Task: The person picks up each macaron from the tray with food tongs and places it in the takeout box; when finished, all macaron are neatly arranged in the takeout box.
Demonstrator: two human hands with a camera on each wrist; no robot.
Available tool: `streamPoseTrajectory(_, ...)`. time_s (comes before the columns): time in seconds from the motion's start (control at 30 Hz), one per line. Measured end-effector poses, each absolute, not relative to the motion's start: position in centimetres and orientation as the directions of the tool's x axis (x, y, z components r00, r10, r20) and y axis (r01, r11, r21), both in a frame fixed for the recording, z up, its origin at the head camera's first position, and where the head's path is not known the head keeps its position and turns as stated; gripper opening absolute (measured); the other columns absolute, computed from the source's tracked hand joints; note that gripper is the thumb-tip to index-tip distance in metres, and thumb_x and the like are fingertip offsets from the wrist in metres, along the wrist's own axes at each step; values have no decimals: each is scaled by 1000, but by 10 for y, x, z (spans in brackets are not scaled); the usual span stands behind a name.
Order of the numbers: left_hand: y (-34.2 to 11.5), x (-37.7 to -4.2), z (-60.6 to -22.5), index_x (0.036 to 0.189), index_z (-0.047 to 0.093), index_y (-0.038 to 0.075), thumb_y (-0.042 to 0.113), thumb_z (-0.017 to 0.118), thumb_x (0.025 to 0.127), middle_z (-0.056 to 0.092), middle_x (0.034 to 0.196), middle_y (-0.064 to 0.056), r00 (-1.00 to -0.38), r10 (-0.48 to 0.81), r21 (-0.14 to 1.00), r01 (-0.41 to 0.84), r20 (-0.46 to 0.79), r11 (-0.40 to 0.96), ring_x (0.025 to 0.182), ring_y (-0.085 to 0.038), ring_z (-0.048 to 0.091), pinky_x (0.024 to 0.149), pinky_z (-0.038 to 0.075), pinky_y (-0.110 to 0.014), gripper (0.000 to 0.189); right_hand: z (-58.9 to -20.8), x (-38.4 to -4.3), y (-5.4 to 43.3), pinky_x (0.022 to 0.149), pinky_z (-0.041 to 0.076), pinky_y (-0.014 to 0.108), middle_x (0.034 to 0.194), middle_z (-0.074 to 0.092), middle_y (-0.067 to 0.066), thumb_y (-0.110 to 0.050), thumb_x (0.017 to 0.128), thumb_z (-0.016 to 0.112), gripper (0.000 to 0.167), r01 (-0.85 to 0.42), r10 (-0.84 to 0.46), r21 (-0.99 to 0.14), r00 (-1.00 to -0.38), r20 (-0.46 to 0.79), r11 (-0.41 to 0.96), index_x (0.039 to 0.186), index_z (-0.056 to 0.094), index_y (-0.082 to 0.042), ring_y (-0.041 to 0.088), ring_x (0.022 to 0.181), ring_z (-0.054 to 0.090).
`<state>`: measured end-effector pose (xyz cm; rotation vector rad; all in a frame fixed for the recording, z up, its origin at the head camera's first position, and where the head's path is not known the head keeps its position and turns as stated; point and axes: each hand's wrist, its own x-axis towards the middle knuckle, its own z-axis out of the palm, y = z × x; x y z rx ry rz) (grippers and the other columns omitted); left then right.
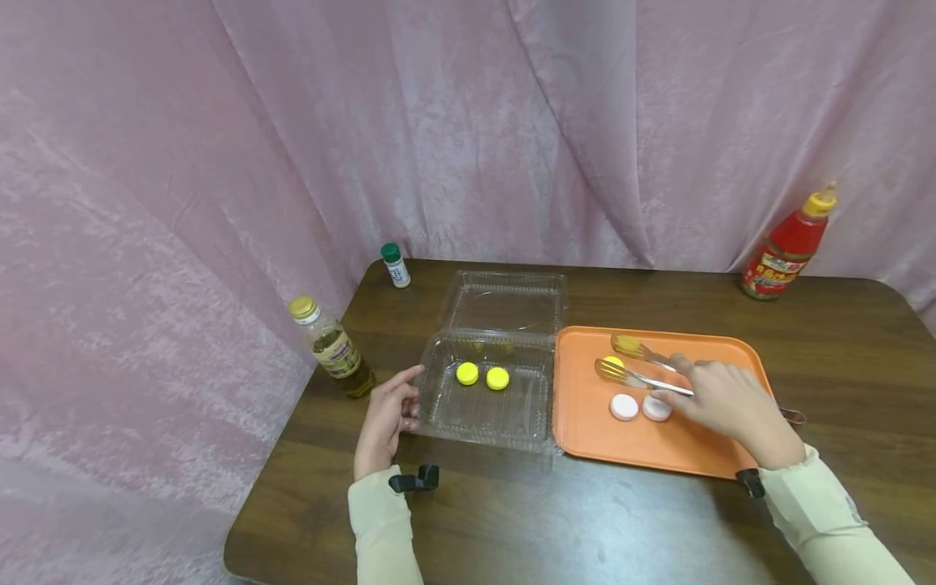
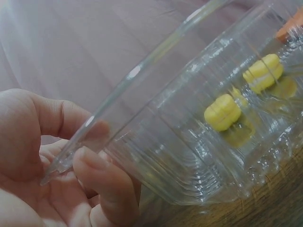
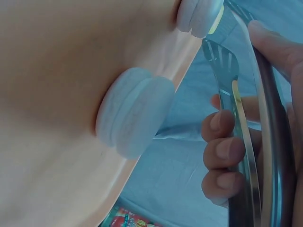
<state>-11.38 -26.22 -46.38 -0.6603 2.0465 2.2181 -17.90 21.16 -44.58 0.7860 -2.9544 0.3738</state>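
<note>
Right hand (image 1: 720, 402) holds the tongs (image 1: 661, 383) over the orange tray (image 1: 585, 435), and their long axis runs crosswise to the desk (image 1: 512, 520): handle end right, tips pointing left and slightly away from the person. Parted tips now, with a yellow macaron (image 1: 614, 361) showing between them; whether they touch it, I can't tell! Two pale macarons (image 1: 624, 407) lie nearer the person. Over on the left, the left hand (image 1: 383, 418) pinches the rim of the clear container (image 1: 478, 416), two yellow macarons (image 1: 467, 374) inside.
</note>
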Motion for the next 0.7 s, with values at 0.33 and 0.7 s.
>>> streamPoseTrajectory(0.33,-262,-113,-463,142,58,7,0,47,93,46,80,-2,-910,-248,942,-312,-333,-120,62,-12,41,47,34,-22,51,-447,-180,211,46,35,35,62,48,-4,-38,89,73,47,-482,-479,-215,-875,69,849,122,66,-5,16,55,45)
streamPoseTrajectory(0.7,-261,-113,-464,143,57,4,-1,47,92,45,80,-1,-913,-240,943,-305,-330,-133,61,-12,40,48,33,-21,52,-447,-180,211,44,35,37,65,54,-2,-29,90,72,37,-504,-500,-210,-863,76,838,118,68,-4,17,54,47)
